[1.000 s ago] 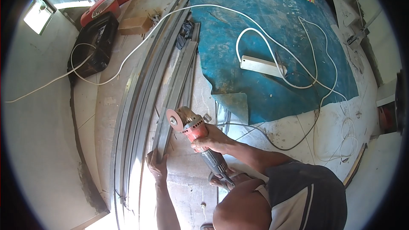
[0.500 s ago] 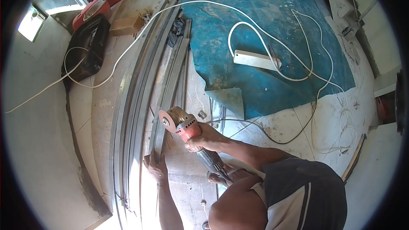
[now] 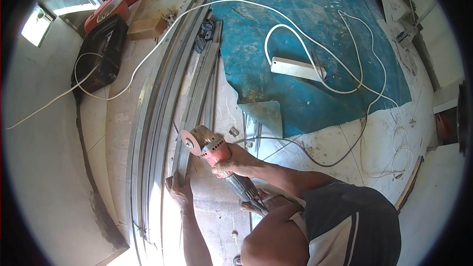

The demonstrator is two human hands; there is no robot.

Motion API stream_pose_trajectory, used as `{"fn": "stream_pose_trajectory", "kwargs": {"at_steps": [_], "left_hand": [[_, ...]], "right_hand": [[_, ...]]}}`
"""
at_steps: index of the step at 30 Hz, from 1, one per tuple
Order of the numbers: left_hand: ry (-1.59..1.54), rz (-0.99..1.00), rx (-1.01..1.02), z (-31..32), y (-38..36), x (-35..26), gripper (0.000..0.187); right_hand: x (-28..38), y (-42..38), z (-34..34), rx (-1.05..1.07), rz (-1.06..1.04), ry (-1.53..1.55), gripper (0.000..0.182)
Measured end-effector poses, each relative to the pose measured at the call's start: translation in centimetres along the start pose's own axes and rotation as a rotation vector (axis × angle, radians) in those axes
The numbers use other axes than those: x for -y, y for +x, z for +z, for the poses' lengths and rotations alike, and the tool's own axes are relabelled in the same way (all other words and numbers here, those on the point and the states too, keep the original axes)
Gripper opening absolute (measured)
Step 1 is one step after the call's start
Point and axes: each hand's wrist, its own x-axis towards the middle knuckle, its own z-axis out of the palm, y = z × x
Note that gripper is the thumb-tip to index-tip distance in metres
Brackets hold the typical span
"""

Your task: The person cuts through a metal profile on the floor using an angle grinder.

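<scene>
A red and black angle grinder [image 3: 215,151] is gripped round its body by my right hand [image 3: 237,161]. Its thin reddish cutting disc [image 3: 191,142] faces left, over the upper side of a grey metal profile [image 3: 193,113]. My left hand [image 3: 179,190] is closed round the near end of that profile, thumb on one side and fingers on the other. The grinder's dark cord runs from its rear end past my foot [image 3: 256,205]. A small metal offcut [image 3: 233,131] lies on the floor just right of the grinder head.
Several long metal profiles [image 3: 156,103] lie on the left. Beyond the grinder spreads a teal sheet [image 3: 315,29] bearing a white power strip [image 3: 297,68] and looped white cable [image 3: 246,3]. An open black case [image 3: 101,51] and a wooden block [image 3: 146,29] are at upper left.
The grinder and my right hand have shifted slightly left and toward the profile. My left hand keeps its hold at the profile's end.
</scene>
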Motion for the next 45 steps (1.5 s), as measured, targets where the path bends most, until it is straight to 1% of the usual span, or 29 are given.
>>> {"fn": "stream_pose_trajectory", "kwargs": {"at_steps": [3,8,13,15,19,25,33,37,39,42,45], "left_hand": [[-0.025,-0.036,0.013,0.2,0.2,0.0,0.049],[-0.027,-0.023,0.027,0.4,0.2,0.8,0.052],[-0.037,-0.022,0.047,-0.2,0.6,0.2,0.054],[-0.029,-0.012,0.04,-0.5,0.8,-0.2,0.053],[-0.011,0.038,0.054,-1.3,0.5,1.2,0.053],[-0.046,-0.045,0.145,-2.5,-0.2,1.5,0.052],[-0.015,-0.001,0.147,-2.6,-0.1,1.5,0.051],[-0.032,-0.024,0.168,-2.6,-0.2,1.8,0.051],[-0.041,0.034,0.139,-2.4,-0.3,2.3,0.053],[-0.045,0.031,0.127,-2.4,-0.4,2.2,0.054],[-0.052,0.03,0.13,-2.3,-0.4,2.4,0.054]], "right_hand": [[-0.1,0.0,0.1,-0.022,0.0,-0.023,0.034],[-0.5,0.0,-0.1,-0.034,0.002,-0.016,0.034],[-0.1,-0.2,0.2,-0.039,0.005,-0.026,0.032],[-0.1,-0.1,0.2,-0.045,0.005,-0.048,0.031],[0.2,-0.3,0.3,-0.043,0.0,-0.04,0.029],[-0.3,-0.2,0.2,-0.034,0.002,-0.046,0.026],[-0.2,-0.2,0.4,-0.043,0.009,-0.07,0.032],[0.0,-0.4,0.5,-0.06,0.02,-0.057,0.034],[-0.1,-0.3,0.3,-0.045,0.02,-0.061,0.036],[-0.5,-0.2,0.2,-0.059,-0.013,-0.071,0.038],[-0.1,-0.3,0.3,-0.053,0.006,-0.092,0.038]]}}
